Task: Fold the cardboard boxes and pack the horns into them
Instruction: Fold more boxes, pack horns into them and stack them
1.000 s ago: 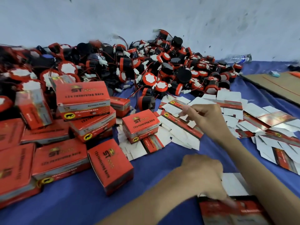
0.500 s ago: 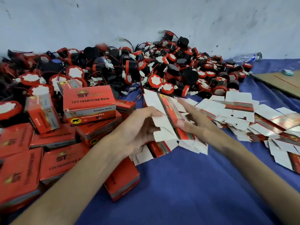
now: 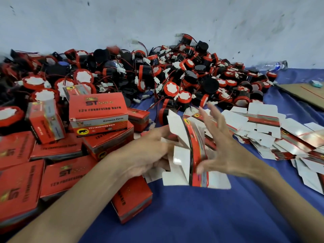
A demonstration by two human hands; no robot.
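left hand (image 3: 149,155): fingers curled round flat box blank (image 3: 191,155), held on edge above blue cloth (image 3: 201,216)
right hand (image 3: 226,151): fingers spread straight, thumb tip on blank's glossy red face
blank: thin card, white inside, loose flaps
horns (image 3: 175,79): round black-red plastic, wired, heaped by wall
folded boxes (image 3: 98,113): red, stacked left
flat blanks (image 3: 273,130): fanned pile right

You face a pale grey-white wall (image 3: 157,20) filling the upper part of the frame, scuffed with small dark specks and marks. Below it a blue cloth (image 3: 201,216) covers the surface, creased toward the right edge. At the upper right a clear plastic bottle (image 3: 273,65) lies on its side against the wall, and a flat brown cardboard sheet (image 3: 305,92) rests on the cloth. Light is soft and even.
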